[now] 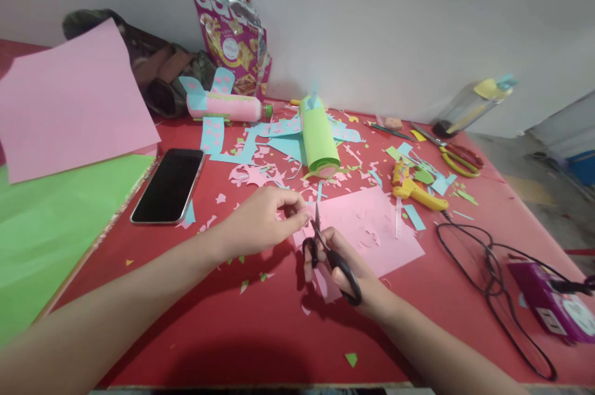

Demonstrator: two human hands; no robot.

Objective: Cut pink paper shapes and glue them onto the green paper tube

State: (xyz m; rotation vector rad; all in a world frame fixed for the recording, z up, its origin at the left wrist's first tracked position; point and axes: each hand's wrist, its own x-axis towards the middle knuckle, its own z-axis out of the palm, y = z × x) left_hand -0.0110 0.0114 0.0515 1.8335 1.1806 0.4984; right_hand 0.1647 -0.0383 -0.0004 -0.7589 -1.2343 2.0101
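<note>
Near the middle of the red table, my left hand (274, 218) pinches a small piece of pink paper (307, 212) between thumb and fingers. My right hand (346, 265) has its fingers in the loops of black-handled scissors (335, 261). Their blades point away from me, right beside the pink piece at my left fingertips. Whether the blades touch the paper I cannot tell. Under and beyond my right hand lies a larger pink sheet (390, 240) with small cut scraps on it.
Behind my hands stand a green paper-wrapped cylinder (318, 137) and a pink-wrapped bottle (227, 107), amid paper scraps. A phone (168, 186) lies left. To the right are a yellow glue gun (421, 195), its looped cord, a purple power strip (548, 299) and red-and-yellow-handled scissors (460, 159).
</note>
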